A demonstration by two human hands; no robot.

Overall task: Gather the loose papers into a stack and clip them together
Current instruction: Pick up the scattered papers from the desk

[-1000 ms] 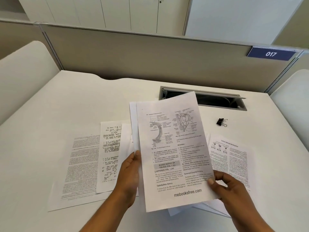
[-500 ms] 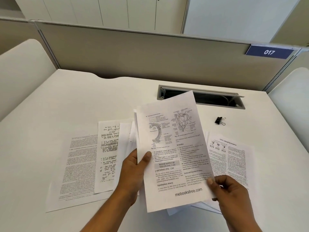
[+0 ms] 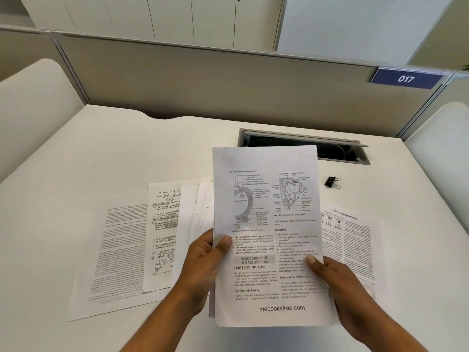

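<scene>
The desk [image 3: 101, 153] is carrying everything, with loose sheets lying spread across its near half. A printed page [image 3: 119, 250] is lying flat at the far left, and a handwritten page [image 3: 162, 224] is overlapping its right edge. Blank punched sheets [image 3: 195, 214] are running under the held stack, and another printed page [image 3: 355, 240] is lying upside down on the right. With these lying ungathered, the collecting is, I judge, only partly done.

The stack [image 3: 266, 199] is standing raised over the desk's middle with its top page facing the person, probably so its edges can be squared. Whether its lower edge is touching the desk I cannot tell.

The left hand [image 3: 203, 265] is gripping the stack's left edge, thumb on the front. The right hand [image 3: 337, 283] is pinching the right edge lower down in the same way. Holding both sides is keeping the thin sheets from flopping.

The clip [image 3: 332, 182] is sitting on the desk beyond the stack's right side, well apart from both hands and waiting for a finished stack.
</scene>
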